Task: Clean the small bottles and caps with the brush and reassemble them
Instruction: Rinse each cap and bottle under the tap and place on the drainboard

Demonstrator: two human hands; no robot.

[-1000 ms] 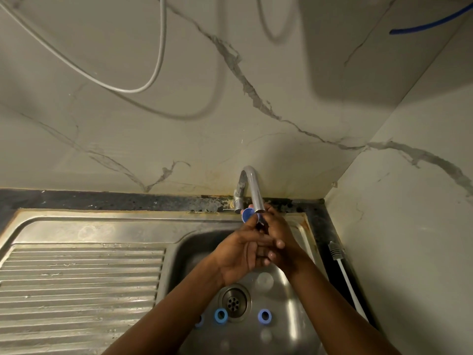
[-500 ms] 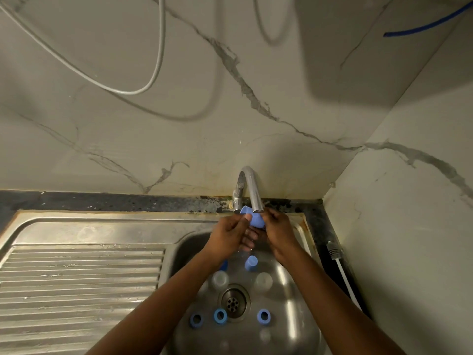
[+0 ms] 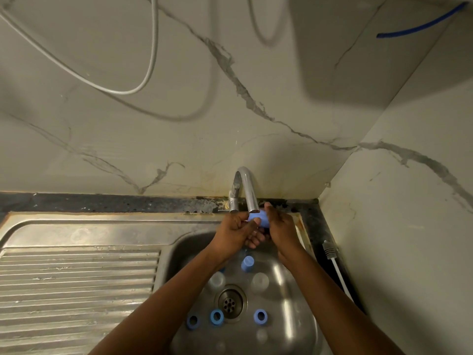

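Observation:
Both hands meet under the tap spout and hold one small blue bottle lying sideways. My left hand pinches its left end; my right hand grips its right end. Below, in the sink basin, another blue bottle stands upright. Two clear caps sit beside the drain, and three blue rings lie in front of it. A white-handled brush lies on the dark counter to the right of the sink.
A ribbed steel drainboard stretches to the left. Marble walls close in behind and on the right. A grey cable loops on the back wall and a blue hose shows at top right.
The hands have risen from the basin to the spout and the blue bottle now lies sideways between them. The bottle and caps near the drain came into sight.

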